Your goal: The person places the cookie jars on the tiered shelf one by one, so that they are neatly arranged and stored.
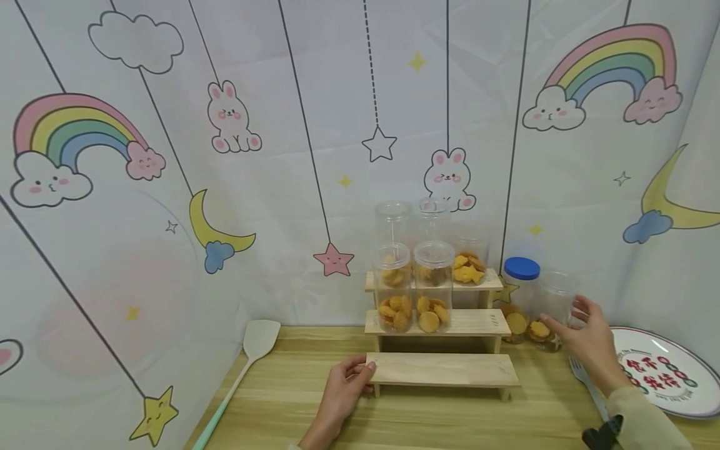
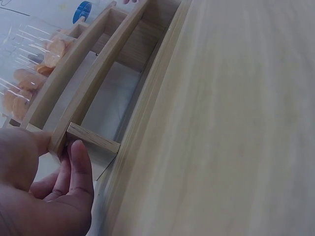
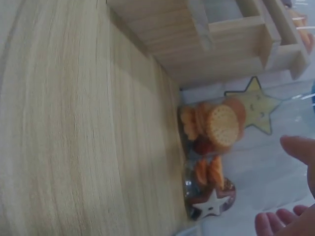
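A three-step wooden rack (image 1: 439,369) stands on the table. My left hand (image 1: 344,384) pinches the left end of its lowest step, thumb on top and fingers curled underneath in the left wrist view. My right hand (image 1: 590,340) is around a lidless clear jar (image 1: 557,294), thumb at the jar's left front and fingers at its right side; a few biscuits (image 3: 210,172) lie at the jar's bottom. Immediately left stands a blue-lidded jar (image 1: 520,294) of round biscuits (image 3: 221,125). Clear jars (image 1: 394,284) of biscuits stand on the upper and middle steps.
To the right lies a white plate (image 1: 689,369) with red lettering, beside a fork (image 1: 587,384). A spatula (image 1: 261,337) with a pale green handle lies at the left. Behind everything hangs a patterned cloth (image 1: 292,187), and wood-grain table (image 1: 439,425) extends in front of the rack.
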